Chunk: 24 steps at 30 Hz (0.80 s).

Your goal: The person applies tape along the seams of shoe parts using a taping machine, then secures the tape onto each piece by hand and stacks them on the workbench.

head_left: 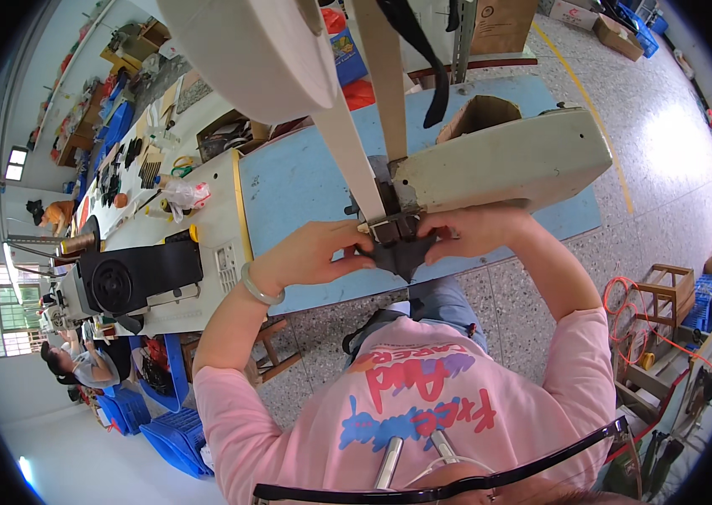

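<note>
Head view: I see left hand (315,252) and right hand (467,231) each in pinching grip on dark fabric piece (399,255), under sewing machine presser foot (393,225) between grips. Looks soft, light, floppy; hold side edges.

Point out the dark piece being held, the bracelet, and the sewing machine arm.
Dark piece (402,257), head view, on its lower tip below the fingers.
Bracelet (258,289), head view, on the band at the left wrist.
Machine arm (507,160), head view, on its cream side.
</note>
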Each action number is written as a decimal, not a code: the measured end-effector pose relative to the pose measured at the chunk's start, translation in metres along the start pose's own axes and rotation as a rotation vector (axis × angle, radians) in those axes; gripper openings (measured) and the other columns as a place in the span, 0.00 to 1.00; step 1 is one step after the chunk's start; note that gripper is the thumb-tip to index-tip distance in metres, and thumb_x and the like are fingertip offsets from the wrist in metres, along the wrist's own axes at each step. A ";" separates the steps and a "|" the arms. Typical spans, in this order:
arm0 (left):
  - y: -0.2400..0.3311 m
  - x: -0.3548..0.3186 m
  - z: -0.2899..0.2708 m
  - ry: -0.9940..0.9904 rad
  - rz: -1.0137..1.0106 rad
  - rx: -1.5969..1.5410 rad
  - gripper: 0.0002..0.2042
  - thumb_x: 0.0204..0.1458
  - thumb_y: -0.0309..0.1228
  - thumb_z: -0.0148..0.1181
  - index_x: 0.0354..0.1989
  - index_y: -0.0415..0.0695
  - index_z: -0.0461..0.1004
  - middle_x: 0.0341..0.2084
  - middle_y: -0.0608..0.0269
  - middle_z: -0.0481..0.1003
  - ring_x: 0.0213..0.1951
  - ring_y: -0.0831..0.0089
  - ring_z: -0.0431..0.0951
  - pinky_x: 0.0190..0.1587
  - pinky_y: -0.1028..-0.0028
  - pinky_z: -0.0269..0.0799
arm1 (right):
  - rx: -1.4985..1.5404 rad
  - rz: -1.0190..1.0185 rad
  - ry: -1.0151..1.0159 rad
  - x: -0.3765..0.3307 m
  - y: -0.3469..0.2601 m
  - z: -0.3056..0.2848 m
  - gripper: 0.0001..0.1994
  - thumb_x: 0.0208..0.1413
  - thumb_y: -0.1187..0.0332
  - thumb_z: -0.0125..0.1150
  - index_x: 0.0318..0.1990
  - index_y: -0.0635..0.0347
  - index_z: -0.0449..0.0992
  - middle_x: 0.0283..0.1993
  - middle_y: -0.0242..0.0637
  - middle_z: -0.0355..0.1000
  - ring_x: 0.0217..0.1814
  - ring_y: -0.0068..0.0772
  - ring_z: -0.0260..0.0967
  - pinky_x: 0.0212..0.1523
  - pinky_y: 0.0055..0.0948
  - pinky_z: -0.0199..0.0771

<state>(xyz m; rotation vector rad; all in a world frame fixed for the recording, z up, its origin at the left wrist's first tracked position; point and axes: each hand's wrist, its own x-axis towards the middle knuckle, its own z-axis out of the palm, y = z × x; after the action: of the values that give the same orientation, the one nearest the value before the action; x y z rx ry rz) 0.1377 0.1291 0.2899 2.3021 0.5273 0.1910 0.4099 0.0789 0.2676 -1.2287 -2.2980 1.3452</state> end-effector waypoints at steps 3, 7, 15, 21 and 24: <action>0.004 0.008 -0.004 -0.004 -0.025 -0.021 0.12 0.40 0.34 0.70 0.32 0.44 0.76 0.25 0.62 0.73 0.27 0.65 0.74 0.27 0.71 0.69 | -0.066 -0.019 -0.059 0.006 0.007 0.004 0.15 0.50 0.58 0.63 0.41 0.57 0.75 0.29 0.37 0.72 0.33 0.34 0.70 0.35 0.31 0.67; 0.003 0.012 -0.007 -0.059 0.095 0.174 0.13 0.41 0.37 0.69 0.31 0.43 0.76 0.26 0.60 0.73 0.26 0.64 0.73 0.28 0.69 0.69 | 0.028 -0.092 -0.043 0.008 0.017 0.008 0.18 0.48 0.57 0.65 0.41 0.59 0.75 0.29 0.38 0.73 0.33 0.32 0.70 0.35 0.30 0.67; -0.018 0.010 -0.005 -0.123 0.063 -0.399 0.12 0.44 0.32 0.68 0.35 0.40 0.76 0.24 0.62 0.74 0.25 0.74 0.73 0.29 0.76 0.67 | 0.293 -0.157 0.027 0.016 0.019 -0.002 0.17 0.43 0.57 0.69 0.34 0.60 0.76 0.23 0.31 0.70 0.27 0.24 0.67 0.28 0.24 0.64; -0.029 0.010 -0.001 -0.086 0.053 -0.560 0.12 0.43 0.27 0.68 0.36 0.36 0.76 0.25 0.65 0.74 0.26 0.80 0.70 0.29 0.79 0.66 | 0.463 0.063 -0.092 0.028 0.027 -0.012 0.20 0.37 0.56 0.73 0.31 0.60 0.76 0.19 0.29 0.68 0.27 0.21 0.67 0.24 0.21 0.60; -0.023 0.012 -0.008 -0.093 -0.066 -0.762 0.11 0.43 0.26 0.68 0.33 0.34 0.76 0.24 0.67 0.73 0.26 0.82 0.69 0.29 0.79 0.65 | 0.604 -0.006 -0.075 0.036 0.038 -0.008 0.20 0.38 0.56 0.73 0.33 0.61 0.75 0.20 0.30 0.68 0.28 0.22 0.67 0.25 0.21 0.62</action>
<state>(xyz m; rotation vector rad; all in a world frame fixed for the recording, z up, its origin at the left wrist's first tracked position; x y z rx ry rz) 0.1385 0.1539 0.2796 1.5419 0.3910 0.2076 0.4127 0.1194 0.2336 -0.9727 -1.7173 1.9109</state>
